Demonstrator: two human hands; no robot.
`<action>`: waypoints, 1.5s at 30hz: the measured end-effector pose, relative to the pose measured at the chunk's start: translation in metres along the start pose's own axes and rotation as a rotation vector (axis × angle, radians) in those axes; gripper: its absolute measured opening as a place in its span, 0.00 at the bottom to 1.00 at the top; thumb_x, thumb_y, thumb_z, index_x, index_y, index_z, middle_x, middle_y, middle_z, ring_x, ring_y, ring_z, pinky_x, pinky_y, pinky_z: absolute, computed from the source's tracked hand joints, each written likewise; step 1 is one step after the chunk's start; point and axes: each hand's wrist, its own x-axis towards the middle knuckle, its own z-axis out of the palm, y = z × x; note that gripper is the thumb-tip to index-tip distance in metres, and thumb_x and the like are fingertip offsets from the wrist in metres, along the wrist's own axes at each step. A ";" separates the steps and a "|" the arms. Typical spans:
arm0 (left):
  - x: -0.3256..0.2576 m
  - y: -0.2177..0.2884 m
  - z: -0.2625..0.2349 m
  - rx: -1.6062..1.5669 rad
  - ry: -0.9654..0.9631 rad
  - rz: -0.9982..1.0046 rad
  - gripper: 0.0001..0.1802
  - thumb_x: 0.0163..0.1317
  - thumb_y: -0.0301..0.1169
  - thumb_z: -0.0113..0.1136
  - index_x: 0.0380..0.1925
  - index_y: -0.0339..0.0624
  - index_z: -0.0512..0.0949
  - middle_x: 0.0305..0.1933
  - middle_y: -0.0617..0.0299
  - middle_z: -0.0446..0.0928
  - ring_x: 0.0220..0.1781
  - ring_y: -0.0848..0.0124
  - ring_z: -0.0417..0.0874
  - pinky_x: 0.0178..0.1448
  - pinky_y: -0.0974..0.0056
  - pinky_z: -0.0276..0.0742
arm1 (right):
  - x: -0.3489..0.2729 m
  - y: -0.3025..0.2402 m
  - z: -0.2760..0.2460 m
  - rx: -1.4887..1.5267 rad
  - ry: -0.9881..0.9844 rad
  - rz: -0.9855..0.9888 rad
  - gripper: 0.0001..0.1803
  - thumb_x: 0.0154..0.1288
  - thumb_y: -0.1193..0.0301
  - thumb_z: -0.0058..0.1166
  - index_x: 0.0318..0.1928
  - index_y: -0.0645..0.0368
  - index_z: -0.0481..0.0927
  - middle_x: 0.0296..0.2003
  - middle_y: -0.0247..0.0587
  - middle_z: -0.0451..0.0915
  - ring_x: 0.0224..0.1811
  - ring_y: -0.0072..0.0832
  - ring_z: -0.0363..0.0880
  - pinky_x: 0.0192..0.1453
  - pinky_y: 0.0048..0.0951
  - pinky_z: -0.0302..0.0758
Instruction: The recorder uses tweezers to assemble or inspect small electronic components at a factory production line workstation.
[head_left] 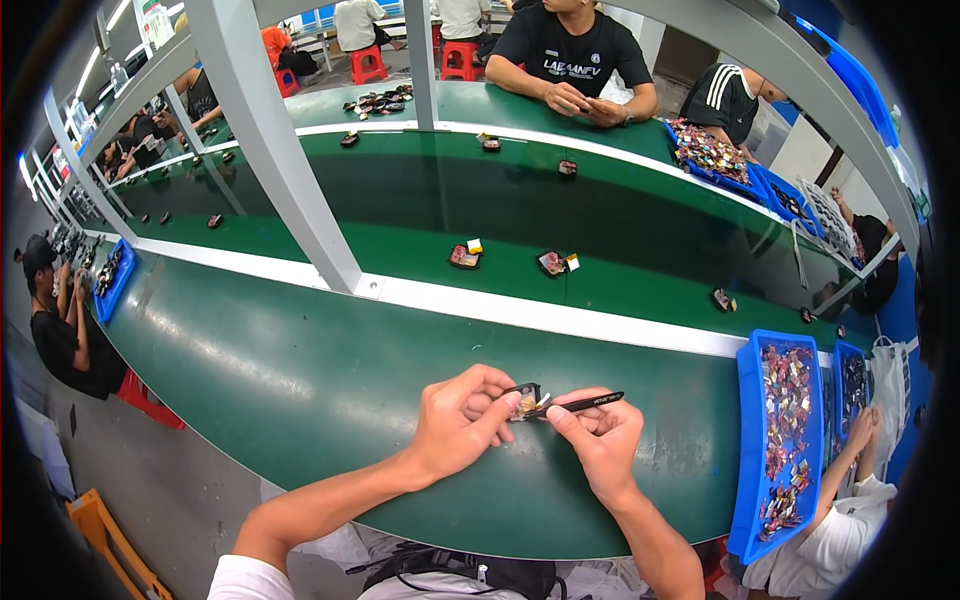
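Note:
My left hand (pixel 455 422) pinches a small black-edged part (pixel 522 390) between thumb and fingers, above the green worktop. Inside its dark frame are pale and yellowish bits, too small to make out fully. A pair of black tweezers (pixel 597 400) lies in the grip of my right hand (pixel 607 445), pointing left. Their tip reaches the part beside a small white piece, where the two hands nearly meet. Whether the tips are closed on anything cannot be seen.
A blue tray (pixel 745 470) of small colourful parts stands to my right. Beyond a white rail (pixel 450 300) runs a green conveyor belt (pixel 400 240) carrying scattered small black parts (pixel 553 263). A grey metal post (pixel 290 160) rises ahead-left. Co-workers sit across and on both sides.

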 end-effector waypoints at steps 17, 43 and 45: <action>0.007 -0.008 -0.004 -0.268 -0.169 -0.217 0.14 0.73 0.26 0.58 0.52 0.27 0.78 0.40 0.51 0.83 0.29 0.69 0.88 0.27 0.70 0.82 | 0.000 -0.004 -0.015 -0.082 -0.063 -0.027 0.06 0.64 0.83 0.65 0.40 0.70 0.82 0.31 0.38 0.84 0.28 0.13 0.79 0.29 0.13 0.70; 0.009 -0.011 0.006 -0.299 -0.171 -0.170 0.15 0.73 0.26 0.59 0.54 0.26 0.78 0.43 0.49 0.83 0.30 0.67 0.88 0.28 0.68 0.85 | -0.002 -0.002 -0.022 -0.405 0.001 -0.431 0.07 0.54 0.79 0.73 0.34 0.60 0.88 0.22 0.32 0.84 0.12 0.11 0.64 0.19 0.17 0.57; 0.010 -0.011 0.008 -0.298 -0.162 -0.156 0.15 0.73 0.26 0.59 0.53 0.26 0.78 0.42 0.50 0.83 0.29 0.68 0.88 0.28 0.68 0.85 | -0.001 -0.001 -0.024 -0.367 0.009 -0.383 0.07 0.54 0.79 0.73 0.34 0.60 0.88 0.21 0.32 0.84 0.12 0.11 0.63 0.19 0.17 0.56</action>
